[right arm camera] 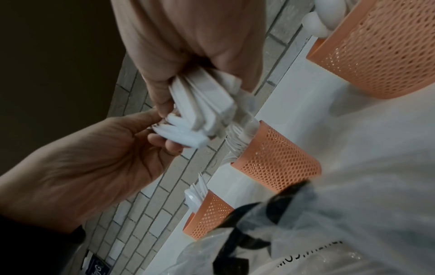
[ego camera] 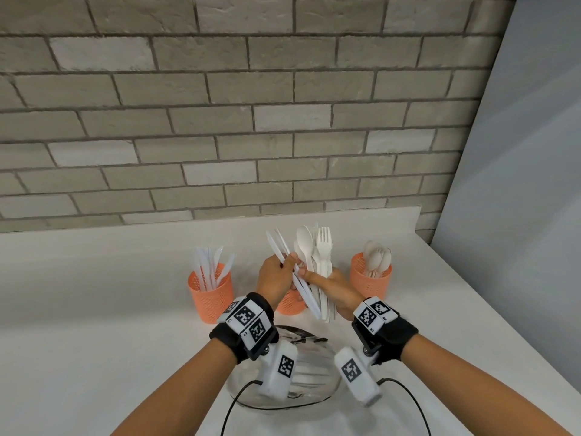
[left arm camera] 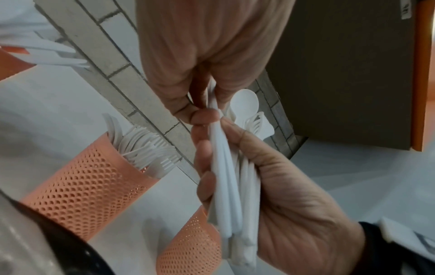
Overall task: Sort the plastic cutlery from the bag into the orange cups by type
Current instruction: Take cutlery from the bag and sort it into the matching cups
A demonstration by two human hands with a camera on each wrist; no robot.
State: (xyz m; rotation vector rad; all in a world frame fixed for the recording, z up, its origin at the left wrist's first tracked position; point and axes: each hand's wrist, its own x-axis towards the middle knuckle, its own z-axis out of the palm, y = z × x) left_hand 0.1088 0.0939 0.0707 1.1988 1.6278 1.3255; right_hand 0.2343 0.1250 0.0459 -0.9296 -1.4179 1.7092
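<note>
My left hand [ego camera: 287, 262] pinches two white plastic knives [ego camera: 280, 247] that slant up to the left, their lower ends still against the bundle. My right hand [ego camera: 314, 278] grips an upright bundle of white spoons and forks [ego camera: 319, 247] by the handles. Both hands are above the middle orange mesh cup [ego camera: 289, 306], which holds forks [left arm camera: 150, 147] and is mostly hidden in the head view. Several knives stand in the left cup [ego camera: 210, 292], and the right cup [ego camera: 371, 280] holds spoons. From the right wrist, the knife ends [right arm camera: 181, 134] lie across my left fingers.
The clear plastic bag [ego camera: 301, 366] lies on the white counter [ego camera: 94, 309] under my wrists, near the front edge. A grey brick wall [ego camera: 251, 121] runs close behind the cups. A pale panel [ego camera: 518, 215] bounds the counter on the right.
</note>
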